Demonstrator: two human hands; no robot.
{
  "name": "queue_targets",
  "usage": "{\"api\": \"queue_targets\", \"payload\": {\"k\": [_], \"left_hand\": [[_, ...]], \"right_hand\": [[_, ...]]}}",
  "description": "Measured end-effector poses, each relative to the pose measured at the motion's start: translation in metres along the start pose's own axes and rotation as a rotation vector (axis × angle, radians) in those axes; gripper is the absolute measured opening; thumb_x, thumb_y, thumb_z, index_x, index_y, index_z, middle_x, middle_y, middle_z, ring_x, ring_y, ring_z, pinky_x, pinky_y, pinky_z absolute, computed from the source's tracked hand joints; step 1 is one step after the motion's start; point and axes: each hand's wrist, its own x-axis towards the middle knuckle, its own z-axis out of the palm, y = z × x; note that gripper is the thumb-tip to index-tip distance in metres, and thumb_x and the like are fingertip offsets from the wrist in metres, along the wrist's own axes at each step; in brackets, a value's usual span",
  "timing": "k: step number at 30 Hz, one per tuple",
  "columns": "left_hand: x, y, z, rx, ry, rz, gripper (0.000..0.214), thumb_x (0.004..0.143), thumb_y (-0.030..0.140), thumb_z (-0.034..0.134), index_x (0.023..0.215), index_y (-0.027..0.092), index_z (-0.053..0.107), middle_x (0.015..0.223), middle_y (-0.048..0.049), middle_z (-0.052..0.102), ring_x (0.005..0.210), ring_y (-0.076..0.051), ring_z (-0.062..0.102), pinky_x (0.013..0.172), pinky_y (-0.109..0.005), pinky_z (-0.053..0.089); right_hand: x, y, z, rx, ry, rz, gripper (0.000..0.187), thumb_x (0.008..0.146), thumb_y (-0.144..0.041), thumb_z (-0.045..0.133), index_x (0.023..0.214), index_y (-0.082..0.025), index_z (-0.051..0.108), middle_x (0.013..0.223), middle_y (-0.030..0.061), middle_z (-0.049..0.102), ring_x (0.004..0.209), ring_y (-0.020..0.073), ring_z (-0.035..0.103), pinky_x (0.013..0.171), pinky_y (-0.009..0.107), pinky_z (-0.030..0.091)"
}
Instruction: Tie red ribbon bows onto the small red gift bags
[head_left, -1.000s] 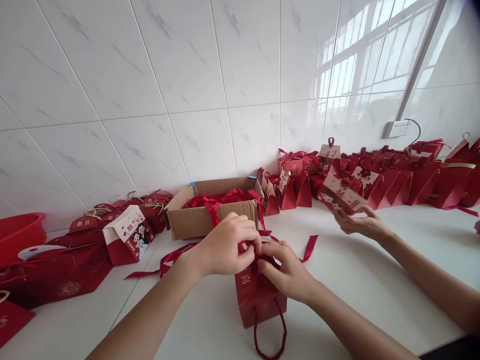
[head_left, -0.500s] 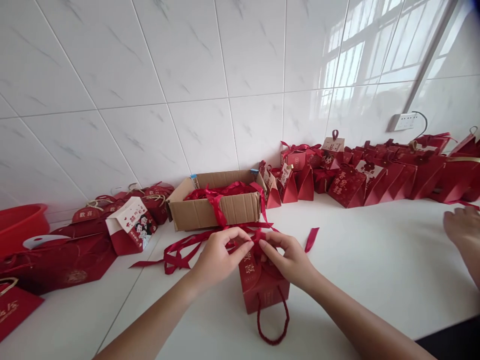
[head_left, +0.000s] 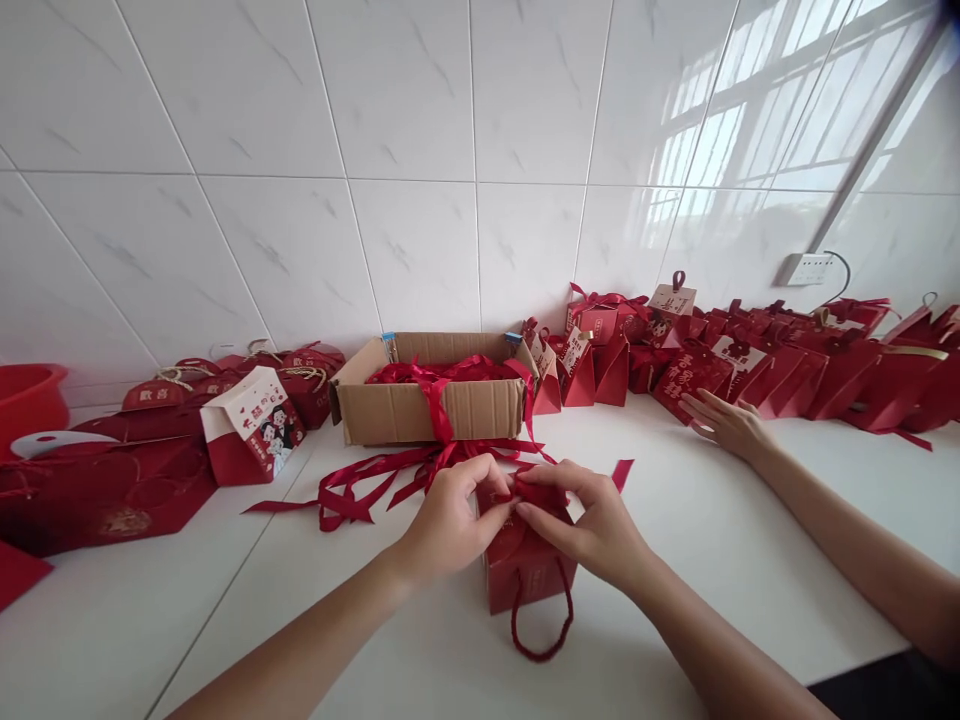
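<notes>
A small red gift box (head_left: 529, 582) with a dark red rope handle (head_left: 541, 655) stands in front of me on the white table. Over its top, my left hand (head_left: 459, 515) pinches red ribbon between thumb and fingers. From the other side my right hand (head_left: 589, 515) also pinches the ribbon (head_left: 517, 482), its fingertips close to the left ones. The fingers partly hide the ribbon where they meet. Loose red ribbon (head_left: 352, 500) trails over the table behind my left hand.
An open cardboard box (head_left: 390, 418) full of red ribbon stands behind. Red bags and boxes (head_left: 135, 500) crowd the left, near a red basin (head_left: 30, 400). Many red gift boxes (head_left: 765, 370) line the wall on the right; another person's hand (head_left: 727, 422) reaches toward them.
The other person's hand has come in from the right edge to the row of gift boxes. My hands stay on the ribbon, fingertips slightly shifted. The view has turned a little.
</notes>
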Motion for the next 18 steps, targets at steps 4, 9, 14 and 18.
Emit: {"api": "queue_targets", "payload": {"k": [4,9,14,18], "left_hand": [[0.001,-0.002,-0.001,-0.019,0.007,0.023,0.017,0.079,0.019,0.06,0.066,0.02,0.048,0.079,-0.0022,0.067,0.08,-0.018,0.065,0.073,-0.03,0.051],[0.0,-0.006,-0.004,0.133,0.028,0.083,0.014,0.078,0.011,0.055,0.069,0.021,0.053,0.082,-0.0023,0.07,0.082,-0.018,0.065,0.075,-0.031,0.051],[-0.001,-0.01,-0.003,0.221,0.055,0.166,0.021,0.079,0.006,0.046,0.07,0.022,0.056,0.081,-0.0021,0.069,0.081,-0.017,0.064,0.073,-0.029,0.051],[0.002,-0.011,0.002,0.126,0.061,0.179,0.02,0.083,0.011,0.047,0.068,0.021,0.055,0.083,-0.0028,0.07,0.083,-0.017,0.066,0.076,-0.03,0.051]], "right_hand": [[-0.001,0.005,-0.002,-0.025,0.005,-0.024,0.014,0.079,-0.028,0.067,0.091,-0.024,0.074,0.09,0.0071,0.064,0.079,0.0196,0.062,0.068,0.034,0.054],[-0.001,0.008,0.0,-0.03,0.039,0.051,0.015,0.081,-0.035,0.066,0.081,-0.024,0.076,0.095,0.0086,0.061,0.09,0.0232,0.06,0.077,0.04,0.053],[0.0,0.006,-0.002,0.178,-0.098,0.22,0.027,0.083,-0.046,0.063,0.08,-0.022,0.074,0.127,0.0109,0.052,0.114,0.0284,0.053,0.084,0.041,0.051],[0.002,0.001,-0.003,0.258,-0.257,0.21,0.03,0.085,-0.046,0.061,0.074,-0.021,0.072,0.143,0.0078,0.042,0.132,0.0304,0.038,0.102,0.048,0.039]]}}
